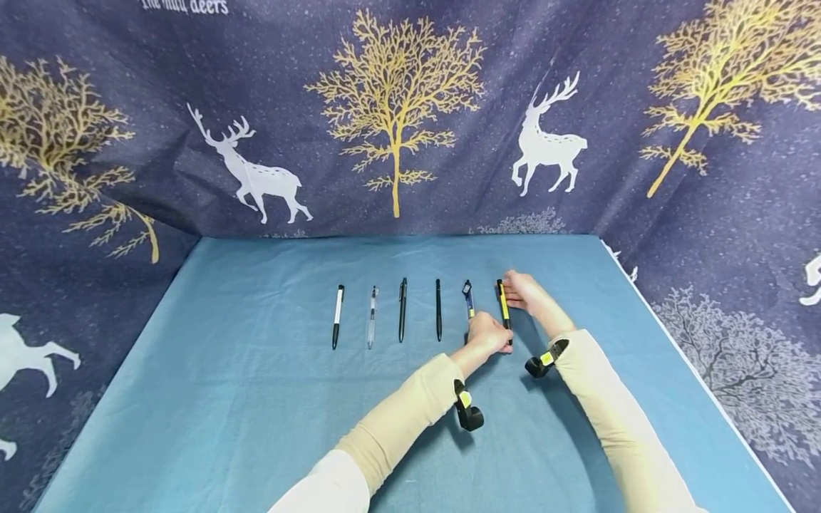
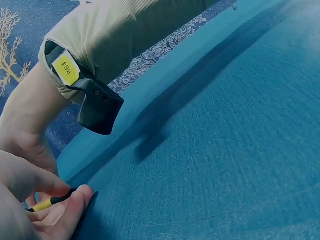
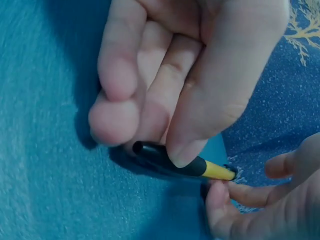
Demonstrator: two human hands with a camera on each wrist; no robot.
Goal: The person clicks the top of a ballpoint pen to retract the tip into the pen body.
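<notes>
A yellow pen with black ends [image 1: 503, 301] is the rightmost in a row of pens on the blue cloth. Its near end is pinched between thumb and finger of my left hand [image 1: 489, 333]. At the far end, my right hand [image 1: 522, 291] grips it from the right, the thumb pressed on the black barrel [image 3: 165, 160] in the right wrist view. A blue pen [image 1: 470, 296] lies just left, its near part hidden behind my left hand. In the left wrist view the yellow barrel [image 2: 42, 205] shows between the fingers.
Further left lie a thin black pen [image 1: 439, 310], a black pen with a clip [image 1: 403, 310], a clear pen [image 1: 372, 318] and a white and black pen [image 1: 338, 317]. The blue cloth [image 1: 224, 399] covers the table. Behind hangs a dark curtain [image 1: 462, 178] with deer and trees.
</notes>
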